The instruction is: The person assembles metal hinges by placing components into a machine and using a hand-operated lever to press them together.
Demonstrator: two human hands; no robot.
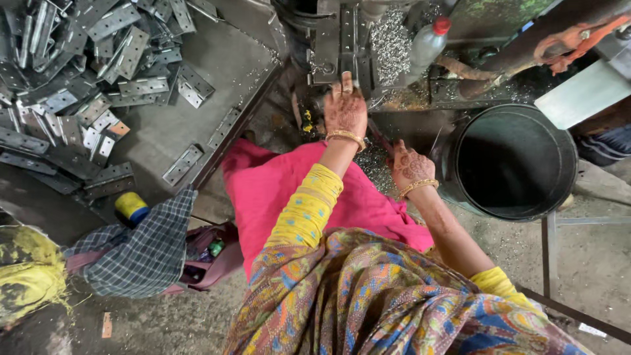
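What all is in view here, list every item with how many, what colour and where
metal hinge plates: a large pile, grey, table at upper left
drilling machine: one, dark, top centre
metal shavings: a heap, silvery, on the machine
plastic bottle: one, clear with red cap, beside the shavings
bucket: one, black, right
checked cloth: one, blue-grey, lower left
pink cloth: one, over the lap
left hand: on the machine, gold bangle
right hand: near the bucket, grip unclear

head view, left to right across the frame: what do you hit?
Yellow cloth → pile of metal hinge plates → checked cloth → pink cloth → left hand at the machine → right hand → plastic bottle → black bucket.
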